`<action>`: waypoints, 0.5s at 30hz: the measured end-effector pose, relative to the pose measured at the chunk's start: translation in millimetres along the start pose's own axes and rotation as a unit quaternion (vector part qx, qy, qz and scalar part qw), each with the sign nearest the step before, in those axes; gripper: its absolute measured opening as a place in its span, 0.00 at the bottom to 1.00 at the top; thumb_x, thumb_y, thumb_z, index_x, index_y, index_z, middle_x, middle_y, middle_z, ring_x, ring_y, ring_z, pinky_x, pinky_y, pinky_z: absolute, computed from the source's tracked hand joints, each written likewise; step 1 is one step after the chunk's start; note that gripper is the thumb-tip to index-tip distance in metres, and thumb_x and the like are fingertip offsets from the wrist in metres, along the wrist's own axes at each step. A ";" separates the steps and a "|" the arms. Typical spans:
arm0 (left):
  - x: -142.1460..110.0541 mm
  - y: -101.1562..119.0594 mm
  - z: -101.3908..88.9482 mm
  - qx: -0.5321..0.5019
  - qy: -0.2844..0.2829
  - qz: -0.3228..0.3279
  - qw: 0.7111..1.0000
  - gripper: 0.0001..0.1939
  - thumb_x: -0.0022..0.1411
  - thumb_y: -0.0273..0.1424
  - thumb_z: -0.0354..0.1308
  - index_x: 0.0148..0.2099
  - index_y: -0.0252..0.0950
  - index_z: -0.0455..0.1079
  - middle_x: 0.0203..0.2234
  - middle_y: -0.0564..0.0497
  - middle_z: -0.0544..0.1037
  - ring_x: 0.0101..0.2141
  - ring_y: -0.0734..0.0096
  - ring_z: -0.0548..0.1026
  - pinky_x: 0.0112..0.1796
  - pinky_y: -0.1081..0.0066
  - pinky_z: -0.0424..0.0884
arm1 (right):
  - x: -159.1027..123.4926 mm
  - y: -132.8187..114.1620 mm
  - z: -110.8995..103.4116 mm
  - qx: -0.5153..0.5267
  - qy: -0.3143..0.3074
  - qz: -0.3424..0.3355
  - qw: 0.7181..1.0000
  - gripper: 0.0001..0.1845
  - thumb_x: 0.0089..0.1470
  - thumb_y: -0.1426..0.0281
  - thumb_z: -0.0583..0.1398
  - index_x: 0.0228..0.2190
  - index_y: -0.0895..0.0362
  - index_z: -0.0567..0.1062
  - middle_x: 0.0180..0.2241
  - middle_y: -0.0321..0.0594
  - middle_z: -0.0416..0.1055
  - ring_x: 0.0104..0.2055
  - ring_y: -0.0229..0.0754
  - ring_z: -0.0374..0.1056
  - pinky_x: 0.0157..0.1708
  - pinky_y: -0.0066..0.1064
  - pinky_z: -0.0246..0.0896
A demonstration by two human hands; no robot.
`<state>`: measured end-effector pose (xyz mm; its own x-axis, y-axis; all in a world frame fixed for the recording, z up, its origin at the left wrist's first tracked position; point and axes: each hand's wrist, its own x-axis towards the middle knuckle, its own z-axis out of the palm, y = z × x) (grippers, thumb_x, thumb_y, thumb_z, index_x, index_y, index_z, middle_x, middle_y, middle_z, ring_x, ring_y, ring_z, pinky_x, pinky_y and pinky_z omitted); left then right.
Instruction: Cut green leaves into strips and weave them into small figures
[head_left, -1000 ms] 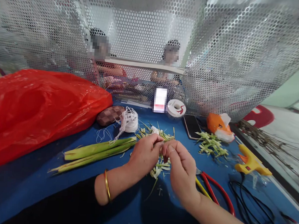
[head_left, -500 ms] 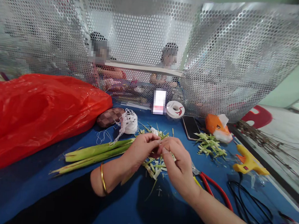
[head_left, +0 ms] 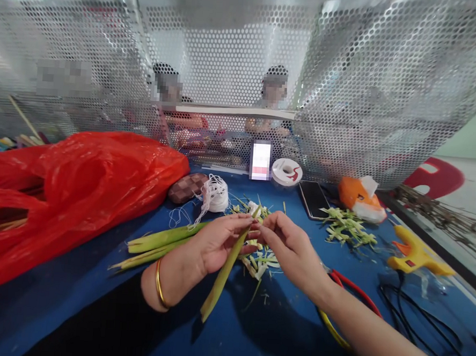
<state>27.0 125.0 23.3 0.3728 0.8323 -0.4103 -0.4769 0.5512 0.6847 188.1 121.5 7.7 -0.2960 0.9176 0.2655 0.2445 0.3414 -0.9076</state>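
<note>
A long, narrow green leaf (head_left: pixel 227 268), folded or rolled lengthwise, slants through my left hand (head_left: pixel 218 244). Its thumb and fingers close on the upper part, and the lower end hangs toward me over the table. My right hand (head_left: pixel 292 251) is pinched at the leaf's upper end; whatever its fingertips hold is too small to make out. Beneath both hands lie pale green leaf scraps (head_left: pixel 261 262). More long green leaves (head_left: pixel 157 241) rest on the table left of my left wrist. Red-and-yellow-handled pliers (head_left: pixel 360 295) lie partly under my right forearm.
A red plastic bag (head_left: pixel 113 176) fills the left side. Behind my hands are white string (head_left: pixel 216 194), a ribbon spool (head_left: pixel 280 175) and a phone (head_left: pixel 313 198). On the right lie a scrap pile (head_left: pixel 350 228), a tissue pack (head_left: pixel 355 196) and a corded yellow glue gun (head_left: pixel 419 253).
The leaf in my left hand now shows at full length, its lower end swung out below the palm. My left fingers have opened out somewhat, and my right hand has shifted slightly right.
</note>
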 end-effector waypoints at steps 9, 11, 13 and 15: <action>-7.6 -14.3 4.4 -0.011 0.057 0.046 0.997 0.05 0.59 0.20 0.57 0.34 0.34 0.70 0.26 0.53 0.76 0.26 0.76 0.74 0.28 0.75 0.71 | -6.0 8.9 13.7 -0.072 0.007 -0.049 0.996 0.08 0.55 0.73 0.58 0.32 0.53 0.79 0.30 0.38 0.72 0.34 0.41 0.67 0.35 0.33 0.59; -8.6 -17.2 4.8 -0.001 0.074 0.049 0.996 0.04 0.59 0.22 0.57 0.35 0.35 0.70 0.27 0.53 0.77 0.27 0.76 0.74 0.30 0.74 0.72 | -6.0 11.2 15.7 -0.069 0.002 -0.036 0.997 0.08 0.54 0.73 0.59 0.30 0.54 0.80 0.27 0.36 0.71 0.32 0.41 0.65 0.33 0.32 0.58; -10.0 -19.4 3.2 0.015 0.090 0.054 0.994 0.03 0.60 0.23 0.57 0.35 0.35 0.70 0.28 0.53 0.77 0.28 0.75 0.74 0.32 0.74 0.72 | -5.7 13.6 17.7 -0.061 0.001 -0.021 0.998 0.08 0.52 0.74 0.59 0.26 0.55 0.79 0.23 0.34 0.68 0.29 0.39 0.63 0.31 0.31 0.56; -12.5 -21.0 -0.2 0.029 0.085 0.061 0.994 0.04 0.60 0.22 0.57 0.35 0.35 0.71 0.30 0.52 0.77 0.30 0.74 0.75 0.34 0.74 0.72 | -5.5 15.3 19.5 -0.029 -0.005 0.001 1.000 0.08 0.51 0.73 0.59 0.24 0.56 0.76 0.21 0.33 0.65 0.27 0.38 0.61 0.29 0.30 0.54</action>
<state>32.2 103.0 13.9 0.1738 0.8932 -0.4146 -0.4612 0.4458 0.7672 175.5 117.7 -14.0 -0.3053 0.9160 0.2604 0.2979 0.3516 -0.8875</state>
